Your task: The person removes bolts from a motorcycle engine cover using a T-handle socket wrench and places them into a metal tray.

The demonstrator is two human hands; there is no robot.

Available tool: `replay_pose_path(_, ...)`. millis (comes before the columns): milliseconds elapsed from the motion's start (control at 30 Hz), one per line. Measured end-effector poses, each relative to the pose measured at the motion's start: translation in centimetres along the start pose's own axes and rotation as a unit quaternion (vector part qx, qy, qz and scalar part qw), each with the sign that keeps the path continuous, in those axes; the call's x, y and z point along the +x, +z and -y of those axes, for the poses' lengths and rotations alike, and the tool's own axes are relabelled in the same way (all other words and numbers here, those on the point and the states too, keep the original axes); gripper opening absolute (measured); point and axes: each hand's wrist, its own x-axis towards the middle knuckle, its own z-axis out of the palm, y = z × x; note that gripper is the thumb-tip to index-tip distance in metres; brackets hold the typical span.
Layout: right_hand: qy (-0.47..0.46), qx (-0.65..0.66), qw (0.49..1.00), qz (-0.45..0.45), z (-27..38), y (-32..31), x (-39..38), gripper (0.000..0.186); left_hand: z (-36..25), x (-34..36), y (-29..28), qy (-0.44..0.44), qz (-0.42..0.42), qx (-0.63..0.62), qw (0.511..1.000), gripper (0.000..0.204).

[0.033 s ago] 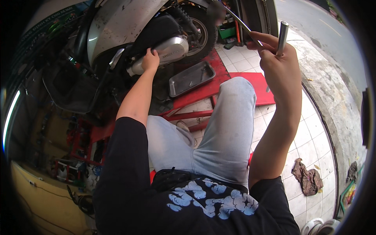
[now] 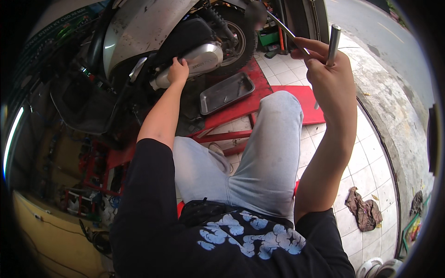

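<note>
My left hand (image 2: 177, 72) rests on the silver drive cover (image 2: 204, 60) of a silver-and-black scooter (image 2: 139, 25), its fingers bent at the upper edge and slightly apart. My right hand (image 2: 331, 81), raised at the right, grips a steel T-handle wrench (image 2: 334, 39); its slender shaft points up-left toward the rear of the scooter, and the far end is blurred. Below the cover, a shallow metal tray (image 2: 216, 106) lies on a red platform (image 2: 299, 104) with small items inside. The rear wheel (image 2: 232, 62) stands behind the tray.
My bent legs (image 2: 273, 134) are below the platform over white floor tiles (image 2: 366, 164). A crumpled brown cloth (image 2: 364, 208) lies at lower right. A green bin (image 2: 269, 39) stands behind the wheel. Red racks (image 2: 97, 162) with parts are at left. A concrete kerb (image 2: 394, 120) and road run along the right.
</note>
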Motion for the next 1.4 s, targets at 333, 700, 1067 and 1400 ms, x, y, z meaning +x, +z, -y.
replay_pose_path(333, -0.014, 0.012, 1.0, 0.016, 0.1, 1.5, -0.3, 0.035, 0.5, 0.2, 0.2, 0.012, -0.004, -0.065, 0.998, 0.044)
replay_pose_path(700, -0.019, -0.007, 1.0, 0.016, -0.3, 1.6, -0.1, 0.034, 1.3, 0.6, 0.9, -0.005, -0.018, -0.238, 0.971, 0.023)
replay_pose_path(1067, 0.008, -0.037, 0.999, 0.037, -0.4, 1.4, -0.1, 0.041, 1.5, -8.6, 2.9, 0.087, -0.034, -0.244, 0.965, 0.021)
replay_pose_path(1400, 0.024, -0.04, 0.997, 0.069, -0.1, 3.0, -0.3, 0.039, 5.1, -15.5, 10.1, 0.038, 0.233, -0.048, 0.971, 0.02)
